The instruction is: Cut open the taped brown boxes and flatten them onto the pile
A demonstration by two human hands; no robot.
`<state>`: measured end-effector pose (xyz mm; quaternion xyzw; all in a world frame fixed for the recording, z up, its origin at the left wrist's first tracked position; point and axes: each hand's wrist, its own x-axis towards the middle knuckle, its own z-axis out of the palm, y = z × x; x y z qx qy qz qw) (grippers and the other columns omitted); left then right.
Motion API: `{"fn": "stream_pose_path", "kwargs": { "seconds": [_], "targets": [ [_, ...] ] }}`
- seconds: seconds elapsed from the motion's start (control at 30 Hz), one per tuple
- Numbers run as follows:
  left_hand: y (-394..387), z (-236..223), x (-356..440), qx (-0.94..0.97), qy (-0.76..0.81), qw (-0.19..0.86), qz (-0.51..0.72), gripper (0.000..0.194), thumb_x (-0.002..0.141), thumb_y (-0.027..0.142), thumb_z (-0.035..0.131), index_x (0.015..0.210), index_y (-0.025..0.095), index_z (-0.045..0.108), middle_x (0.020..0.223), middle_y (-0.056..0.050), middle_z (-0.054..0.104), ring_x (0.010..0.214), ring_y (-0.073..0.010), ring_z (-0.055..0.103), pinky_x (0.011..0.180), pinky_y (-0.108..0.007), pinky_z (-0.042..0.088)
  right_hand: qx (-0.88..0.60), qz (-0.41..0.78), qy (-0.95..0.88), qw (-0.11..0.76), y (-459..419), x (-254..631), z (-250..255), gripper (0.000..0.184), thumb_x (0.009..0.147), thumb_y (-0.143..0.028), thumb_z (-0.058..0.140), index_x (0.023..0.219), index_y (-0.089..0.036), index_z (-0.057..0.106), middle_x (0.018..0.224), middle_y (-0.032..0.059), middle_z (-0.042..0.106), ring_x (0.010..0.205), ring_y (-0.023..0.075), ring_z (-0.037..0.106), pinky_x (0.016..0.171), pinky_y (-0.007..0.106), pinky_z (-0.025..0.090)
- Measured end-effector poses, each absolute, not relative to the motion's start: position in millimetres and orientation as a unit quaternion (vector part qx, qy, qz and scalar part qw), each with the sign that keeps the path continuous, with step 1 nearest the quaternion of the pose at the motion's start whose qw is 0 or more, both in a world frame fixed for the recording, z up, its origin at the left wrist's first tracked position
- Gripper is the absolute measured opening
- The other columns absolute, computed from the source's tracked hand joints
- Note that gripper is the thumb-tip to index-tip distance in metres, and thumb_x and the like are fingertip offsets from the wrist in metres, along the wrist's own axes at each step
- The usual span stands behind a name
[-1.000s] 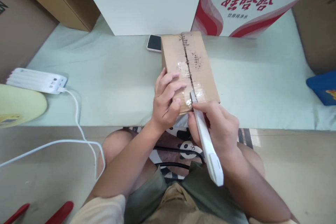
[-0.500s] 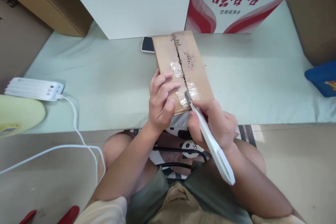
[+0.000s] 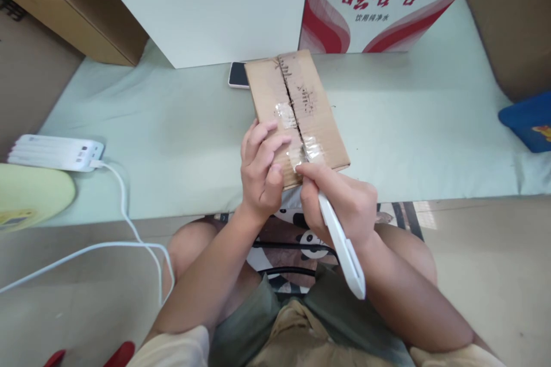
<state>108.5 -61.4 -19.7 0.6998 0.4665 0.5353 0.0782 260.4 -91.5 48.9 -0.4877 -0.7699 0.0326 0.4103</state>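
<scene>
Touching the box's left side: left hand (image 3: pixel 260 178), fingers bent and slightly spread, two fingertips lying on the top face of the box (image 3: pixel 321 120), thumb by its front left corner; how firmly it grips cannot be told.
Knife hand: right hand (image 3: pixel 344 200), closed round the white knife (image 3: pixel 346 252), index finger stretched forward beside the blade, its tip at the box top.
Knife: handle slanting back under the right palm, past the table's front edge; blade at the seam near the box's front end, partly hidden by the index finger.
Box: on the table (image 3: pixel 185 132), mid-view, near the front edge, turned a little askew.
Box top: dark seam running lengthwise; shiny clear tape (image 3: pixel 284 116) near the left fingertips and on both sides of the seam further forward; dark marks about the seam, too small to read.
Phone: phone (image 3: pixel 237 75) by the box's far left corner, partly covered by it.
Table back: white carton (image 3: pixel 224 6), just beside a red-and-white carton (image 3: pixel 396 17).
Table left: brown carton (image 3: pixel 103 34) at the back; nearer, a power bank (image 3: pixel 55 152) with a white cable (image 3: pixel 124 200) plugged in; just in front, a yellow-green thing (image 3: pixel 38 192).
Table right: blue container (image 3: pixel 527 120).
Below: panda-print mat (image 3: pixel 313 241) between the knees.
</scene>
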Motion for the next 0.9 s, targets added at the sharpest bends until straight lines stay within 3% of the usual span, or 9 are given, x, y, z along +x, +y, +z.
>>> {"fn": "stream_pose_path", "kwargs": {
  "seconds": [0.13, 0.47, 0.67, 0.9],
  "targets": [
    [-61, -20, 110, 0.696, 0.467, 0.078, 0.540, 0.047, 0.107, 0.048, 0.032, 0.123, 0.022, 0.067, 0.141, -0.012, 0.063, 0.134, -0.0302, 0.059, 0.119, -0.051, 0.044, -0.502, 0.037, -0.781, 0.369, -99, 262, 54, 0.027, 0.092, -0.011, 0.053, 0.080, -0.020, 0.076, 0.063, -0.0015, 0.073, 0.049, 0.0079, 0.062, 0.049, 0.020, 0.040],
    [-61, -20, 112, 0.692, 0.460, 0.073, 0.552, 0.044, 0.105, 0.044, 0.033, 0.122, 0.022, 0.067, 0.138, -0.012, 0.063, 0.132, -0.0300, 0.060, 0.120, -0.052, 0.043, -0.513, 0.048, -0.776, 0.362, -98, 262, 54, 0.026, 0.091, -0.012, 0.053, 0.078, -0.021, 0.073, 0.064, -0.0022, 0.075, 0.049, 0.0079, 0.063, 0.047, 0.020, 0.037],
    [-62, -19, 113, 0.685, 0.474, 0.075, 0.548, 0.046, 0.105, 0.047, 0.032, 0.121, 0.022, 0.068, 0.138, -0.012, 0.063, 0.132, -0.0306, 0.059, 0.118, -0.052, 0.044, -0.499, 0.071, -0.776, 0.378, -106, 267, 60, 0.029, 0.088, -0.008, 0.051, 0.084, -0.020, 0.077, 0.055, -0.0023, 0.069, 0.043, 0.0091, 0.059, 0.046, 0.023, 0.037],
    [-61, -20, 112, 0.688, 0.474, 0.070, 0.544, 0.047, 0.105, 0.048, 0.032, 0.121, 0.022, 0.068, 0.138, -0.012, 0.063, 0.132, -0.0312, 0.059, 0.118, -0.053, 0.044, -0.525, 0.099, -0.738, 0.412, -104, 265, 42, 0.028, 0.092, -0.015, 0.051, 0.085, -0.022, 0.077, 0.057, -0.0020, 0.070, 0.045, 0.0090, 0.059, 0.050, 0.022, 0.040]
  ]
}}
